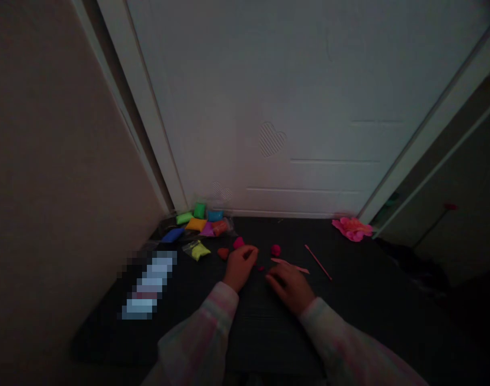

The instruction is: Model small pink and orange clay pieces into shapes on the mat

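My left hand (240, 268) is over the middle of the dark table with thumb and forefinger brought together; anything pinched there is too small to make out. Just behind it lies a magenta lump of clay (238, 242), and on its left an orange-brown lump of clay (223, 253). A tiny magenta bit (261, 268) lies between the hands. My right hand (292, 287) is low over the table, fingers curled in, and whatever is under them is hidden. Close behind it are a flat pink strip-like tool (291, 265) and a magenta ball (275, 250). A thin pink stick (318, 262) lies to its right.
Colourful clay packets (196, 224) are heaped at the back left, with a yellow clay packet (198, 250) in front. A blurred-out bright screen (150, 284) lies at the left. A pink flower-like piece (353, 229) sits back right. A white door panel (245, 107) stands behind the table (265, 338).
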The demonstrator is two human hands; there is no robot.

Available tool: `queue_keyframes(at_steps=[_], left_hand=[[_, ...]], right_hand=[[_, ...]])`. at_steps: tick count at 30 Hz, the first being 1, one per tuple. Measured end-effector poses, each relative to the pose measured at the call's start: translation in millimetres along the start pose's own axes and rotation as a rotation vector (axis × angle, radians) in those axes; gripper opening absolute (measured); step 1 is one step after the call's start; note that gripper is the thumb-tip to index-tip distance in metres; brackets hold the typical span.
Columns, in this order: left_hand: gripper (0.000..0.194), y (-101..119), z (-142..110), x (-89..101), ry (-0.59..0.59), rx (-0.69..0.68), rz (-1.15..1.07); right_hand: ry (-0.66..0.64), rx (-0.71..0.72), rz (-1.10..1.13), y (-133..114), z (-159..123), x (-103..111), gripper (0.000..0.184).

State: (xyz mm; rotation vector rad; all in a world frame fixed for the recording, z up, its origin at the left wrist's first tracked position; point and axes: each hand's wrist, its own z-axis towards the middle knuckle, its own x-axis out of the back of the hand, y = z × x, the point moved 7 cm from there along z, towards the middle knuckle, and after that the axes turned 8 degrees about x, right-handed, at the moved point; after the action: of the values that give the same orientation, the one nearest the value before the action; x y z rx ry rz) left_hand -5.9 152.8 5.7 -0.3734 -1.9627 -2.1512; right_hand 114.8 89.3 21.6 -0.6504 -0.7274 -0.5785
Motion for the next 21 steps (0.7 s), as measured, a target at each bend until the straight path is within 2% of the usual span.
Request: queue_keyframes(at_steps=[4, 6, 12, 21], left_hand=[[0.020, -0.3, -0.4, -1.6, -0.003, -0.010, -0.025], [0.019, -0.4, -0.5, -1.6, -0.003, -0.011, -0.038], [0.019, -3.0, 0.1, 4.0, 0.035, 0.009, -0.083], [0.018, -8.1, 2.2, 4.2, 0.046, 0.030, -0.137]], right_hand=[[-0.246, -0.018, -0.147, -11.9, -19.2, -10.5, 0.015], [-0.307, -0.057, -0.179, -12.1, -22.5, -11.9, 0.017], [-0.302, -0.159, -0.116, -4.0, -19.3, -9.8, 0.020], [-0.300, -0.185, -0.085, -1.5, -26.8, -9.0, 0.026]])
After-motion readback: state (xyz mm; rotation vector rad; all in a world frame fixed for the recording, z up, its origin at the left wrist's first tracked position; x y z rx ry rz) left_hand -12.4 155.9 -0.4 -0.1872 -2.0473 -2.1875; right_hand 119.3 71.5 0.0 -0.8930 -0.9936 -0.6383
